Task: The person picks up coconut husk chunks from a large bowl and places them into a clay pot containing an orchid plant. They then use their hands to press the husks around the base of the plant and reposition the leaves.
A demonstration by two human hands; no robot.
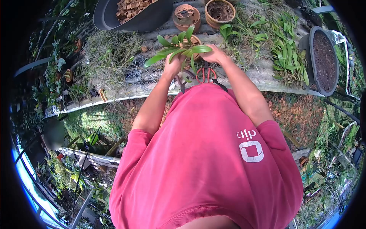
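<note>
A green leafy plant [185, 46] stands in a small clay pot [196, 40] near the table's front edge. My left hand [174, 65] is at the plant's left side, its fingers closed round the lower leaves or stem and partly hidden by them. On the right, my right hand [214, 54] is against the pot's side; its fingertips are hidden behind a leaf and the rim. Red-handled scissors [206, 75] lie just below the pot, between my wrists.
Behind are a dark tub [105, 17] of brown chunks [131, 9] and two clay pots [186, 17] [220, 14]. Dry grassy plants [110, 57] lie left, leafy plants [288, 49] right. A soil-filled tub [324, 61] stands at the far right.
</note>
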